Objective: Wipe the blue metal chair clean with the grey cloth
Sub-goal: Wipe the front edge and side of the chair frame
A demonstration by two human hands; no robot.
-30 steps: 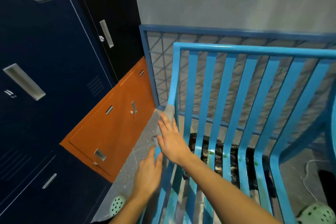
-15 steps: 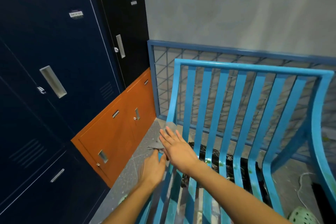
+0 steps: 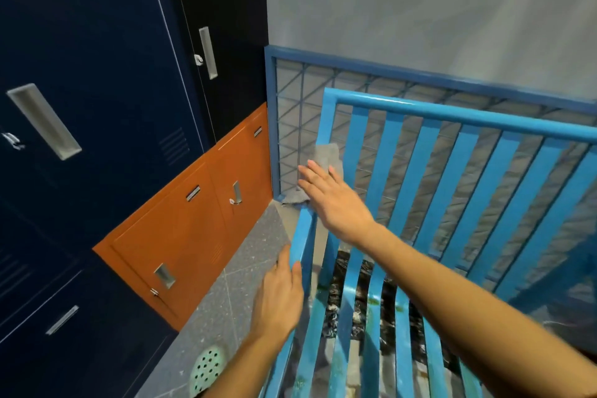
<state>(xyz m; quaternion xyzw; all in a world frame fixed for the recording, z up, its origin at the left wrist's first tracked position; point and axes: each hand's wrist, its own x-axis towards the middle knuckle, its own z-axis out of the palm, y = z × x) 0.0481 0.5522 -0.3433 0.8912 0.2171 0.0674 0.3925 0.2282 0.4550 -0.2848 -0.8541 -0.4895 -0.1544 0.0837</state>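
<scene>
Grey wall (image 3: 420,3) fills the top right. Navy lockers (image 3: 97,74) run down the left, with recessed metal handles.

Chair (image 3: 452,115): light blue metal, slatted back and seat, standing in the corner, its left side near the lockers. Green smears on the seat slats. Something dark and mottled shows through the gaps under the seat; cannot tell what.

Darker blue mesh frame (image 3: 355,64) stands just behind the chair back, against the wall. Orange cabinet (image 3: 193,236) sits low, below the lockers, left of the mesh frame. Speckled grey floor (image 3: 226,300) lies between cabinet and chair.

Right hand (image 3: 336,203): arm reaches across the seat to the chair's left upright. Fingers straight, slightly spread, palm down, pressing the cloth flat against that upright.

Left hand (image 3: 279,297): lower down, on the outer side of the seat's left rail. Fingers straight and close together, pointing up along the rail, thumb touching it.

Cloth (image 3: 326,155): grey, on the left upright of the chair back, about halfway up. Its top sticks out above the right fingertips; a corner hangs out below them.

Green perforated object (image 3: 206,368) on the floor at the bottom edge.
</scene>
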